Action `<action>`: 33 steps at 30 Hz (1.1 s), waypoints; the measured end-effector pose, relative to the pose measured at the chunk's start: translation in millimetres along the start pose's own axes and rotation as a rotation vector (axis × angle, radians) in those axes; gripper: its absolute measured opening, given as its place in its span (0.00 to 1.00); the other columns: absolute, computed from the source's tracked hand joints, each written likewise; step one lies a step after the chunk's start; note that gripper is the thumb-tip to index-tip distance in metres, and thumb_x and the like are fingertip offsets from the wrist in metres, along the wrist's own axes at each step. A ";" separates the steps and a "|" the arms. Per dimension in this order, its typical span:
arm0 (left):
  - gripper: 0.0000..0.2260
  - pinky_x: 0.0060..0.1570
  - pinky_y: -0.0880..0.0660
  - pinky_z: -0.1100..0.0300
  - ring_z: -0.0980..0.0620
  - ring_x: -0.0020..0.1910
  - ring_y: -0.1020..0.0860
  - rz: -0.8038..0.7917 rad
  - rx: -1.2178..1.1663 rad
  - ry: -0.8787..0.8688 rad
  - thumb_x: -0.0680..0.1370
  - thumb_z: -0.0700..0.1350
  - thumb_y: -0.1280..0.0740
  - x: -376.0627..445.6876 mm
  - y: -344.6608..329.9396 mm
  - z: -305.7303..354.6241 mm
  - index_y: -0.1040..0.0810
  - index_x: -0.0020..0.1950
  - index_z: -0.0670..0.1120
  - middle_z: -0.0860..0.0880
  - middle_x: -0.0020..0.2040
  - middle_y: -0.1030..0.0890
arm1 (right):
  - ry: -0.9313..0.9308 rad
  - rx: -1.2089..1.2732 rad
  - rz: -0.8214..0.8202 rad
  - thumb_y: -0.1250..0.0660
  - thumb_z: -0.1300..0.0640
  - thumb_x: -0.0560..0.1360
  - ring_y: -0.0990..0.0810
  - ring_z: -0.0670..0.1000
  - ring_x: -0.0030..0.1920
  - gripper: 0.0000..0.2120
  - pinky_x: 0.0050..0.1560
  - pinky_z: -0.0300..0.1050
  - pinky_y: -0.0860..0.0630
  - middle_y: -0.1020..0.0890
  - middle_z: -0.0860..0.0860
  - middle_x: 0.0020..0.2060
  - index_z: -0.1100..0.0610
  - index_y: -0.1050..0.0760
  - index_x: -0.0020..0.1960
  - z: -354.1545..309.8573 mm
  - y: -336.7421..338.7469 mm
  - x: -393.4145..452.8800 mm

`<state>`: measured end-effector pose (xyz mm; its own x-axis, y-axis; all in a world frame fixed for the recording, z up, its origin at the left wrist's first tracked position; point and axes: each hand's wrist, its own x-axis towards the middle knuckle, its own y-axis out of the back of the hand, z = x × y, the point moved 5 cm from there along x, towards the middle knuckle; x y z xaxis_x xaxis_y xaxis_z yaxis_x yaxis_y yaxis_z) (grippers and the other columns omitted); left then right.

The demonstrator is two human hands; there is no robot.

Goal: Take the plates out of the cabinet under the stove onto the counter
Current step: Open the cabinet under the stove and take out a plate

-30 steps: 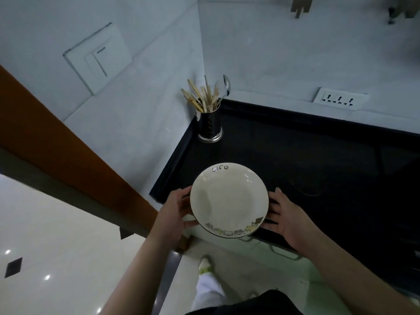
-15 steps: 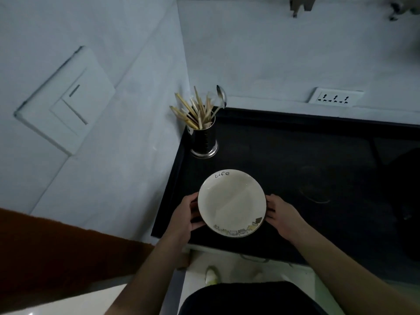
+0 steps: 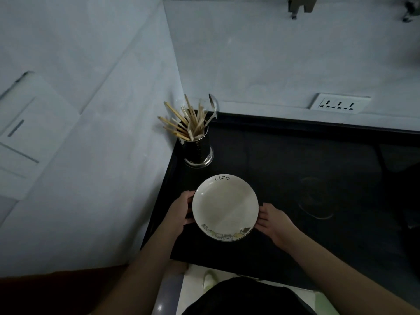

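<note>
Both hands, left hand [image 3: 179, 211] and right hand [image 3: 273, 220], clasp the plate [image 3: 225, 206] rim over the counter [image 3: 284, 167]; best lowered flat, clear of the utensil holder [image 3: 198, 148].

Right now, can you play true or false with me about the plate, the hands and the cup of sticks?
1. Both hands, the left hand and the right hand, hold the plate by its sides. True.
2. The plate has the word "life" written on its far rim. True.
3. The plate is full of food. False: nothing lies in it.
4. The metal cup holds chopsticks and a spoon. True.
5. The metal cup stands to the right of the plate. False: it stands beyond the plate, in the corner of the dark counter.
</note>
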<state>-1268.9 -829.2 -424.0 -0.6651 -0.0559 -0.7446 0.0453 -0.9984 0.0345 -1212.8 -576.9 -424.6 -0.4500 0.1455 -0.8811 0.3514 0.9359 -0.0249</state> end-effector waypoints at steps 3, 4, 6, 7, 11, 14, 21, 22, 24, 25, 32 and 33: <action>0.09 0.51 0.22 0.47 0.48 0.56 0.22 0.002 0.041 0.005 0.80 0.53 0.40 7.6 -4.7 5.7 0.21 0.55 0.55 0.51 0.56 0.20 | 0.002 -0.022 -0.012 0.46 0.54 0.82 0.21 0.54 0.48 0.17 0.62 0.55 0.27 0.20 0.54 0.45 0.61 0.29 0.66 -2.2 -1.3 2.6; 0.08 0.51 0.22 0.47 0.48 0.55 0.22 0.004 0.051 0.008 0.80 0.53 0.40 9.5 -6.0 7.1 0.21 0.53 0.56 0.51 0.55 0.20 | 0.000 -0.027 -0.016 0.45 0.54 0.82 0.21 0.53 0.48 0.17 0.61 0.54 0.26 0.21 0.53 0.44 0.61 0.29 0.65 -3.2 -1.7 3.5; 0.07 0.49 0.22 0.48 0.49 0.55 0.22 0.005 0.065 0.009 0.80 0.53 0.40 12.5 -8.1 10.1 0.22 0.51 0.57 0.52 0.55 0.20 | -0.006 -0.024 -0.021 0.45 0.54 0.82 0.21 0.53 0.47 0.16 0.58 0.53 0.25 0.20 0.53 0.44 0.61 0.28 0.65 -5.7 -1.8 5.5; 0.07 0.48 0.23 0.48 0.49 0.55 0.22 0.008 0.070 0.010 0.81 0.53 0.40 14.2 -8.4 10.5 0.22 0.51 0.58 0.52 0.55 0.20 | -0.014 -0.021 -0.025 0.45 0.53 0.82 0.21 0.53 0.47 0.17 0.58 0.52 0.25 0.20 0.53 0.44 0.61 0.28 0.65 -7.1 -1.7 6.5; 0.09 0.47 0.23 0.49 0.49 0.56 0.23 0.032 0.074 0.008 0.81 0.53 0.41 18.7 -5.8 10.0 0.22 0.55 0.56 0.52 0.56 0.20 | -0.011 -0.031 -0.051 0.45 0.53 0.82 0.22 0.54 0.50 0.17 0.62 0.54 0.26 0.21 0.53 0.45 0.60 0.30 0.67 -11.6 -3.9 8.9; 0.13 0.45 0.23 0.50 0.48 0.57 0.23 0.047 0.087 0.005 0.81 0.53 0.41 19.9 -5.6 9.8 0.23 0.62 0.54 0.51 0.58 0.21 | 0.006 -0.032 -0.074 0.45 0.53 0.82 0.22 0.54 0.50 0.18 0.61 0.53 0.26 0.21 0.52 0.45 0.59 0.30 0.69 -13.5 -5.4 9.4; 0.12 0.46 0.22 0.49 0.47 0.57 0.22 0.084 0.056 0.024 0.80 0.54 0.39 19.6 -5.9 6.0 0.22 0.61 0.54 0.49 0.58 0.20 | 0.018 -0.080 -0.106 0.43 0.54 0.81 0.22 0.53 0.53 0.16 0.57 0.51 0.25 0.21 0.52 0.49 0.56 0.29 0.67 -18.7 -5.2 8.9; 0.12 0.46 0.22 0.50 0.48 0.56 0.22 0.099 0.034 0.029 0.81 0.53 0.39 18.8 -5.5 3.8 0.22 0.60 0.53 0.49 0.57 0.20 | 0.022 -0.107 -0.105 0.43 0.54 0.81 0.22 0.54 0.55 0.16 0.57 0.51 0.25 0.21 0.52 0.50 0.55 0.28 0.67 -19.3 -4.2 8.0; 0.11 0.46 0.22 0.51 0.48 0.54 0.21 0.128 0.008 0.024 0.81 0.52 0.40 16.9 -3.6 -0.2 0.23 0.60 0.52 0.48 0.56 0.19 | 0.044 -0.162 -0.092 0.42 0.55 0.81 0.24 0.55 0.59 0.14 0.59 0.52 0.26 0.22 0.51 0.51 0.55 0.28 0.65 -20.7 -1.3 6.0; 0.12 0.47 0.21 0.50 0.48 0.54 0.20 0.145 -0.003 0.019 0.81 0.51 0.40 16.3 -1.1 -3.4 0.23 0.62 0.50 0.48 0.56 0.19 | 0.067 -0.192 -0.082 0.42 0.57 0.81 0.24 0.55 0.61 0.13 0.61 0.52 0.26 0.22 0.51 0.52 0.55 0.28 0.64 -21.9 0.6 5.0; 0.18 0.54 0.23 0.49 0.48 0.58 0.23 0.162 -0.126 -0.016 0.84 0.51 0.46 5.2 3.7 -24.7 0.24 0.66 0.44 0.46 0.60 0.22 | 0.136 -0.200 -0.139 0.43 0.60 0.81 0.22 0.46 0.48 0.08 0.52 0.44 0.25 0.22 0.46 0.46 0.51 0.27 0.56 -29.2 3.9 0.9; 0.18 0.54 0.24 0.49 0.47 0.58 0.23 0.161 -0.127 -0.018 0.84 0.52 0.46 4.6 3.6 -24.3 0.24 0.65 0.45 0.46 0.61 0.22 | 0.133 -0.185 -0.150 0.42 0.60 0.81 0.22 0.46 0.48 0.08 0.51 0.44 0.25 0.21 0.47 0.46 0.52 0.27 0.56 -28.6 4.0 0.8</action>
<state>-1253.6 -832.8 -443.5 -0.6552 -0.2160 -0.7239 0.2448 -0.9673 0.0671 -1235.2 -563.8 -411.8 -0.5935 0.0303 -0.8043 0.1224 0.9911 -0.0530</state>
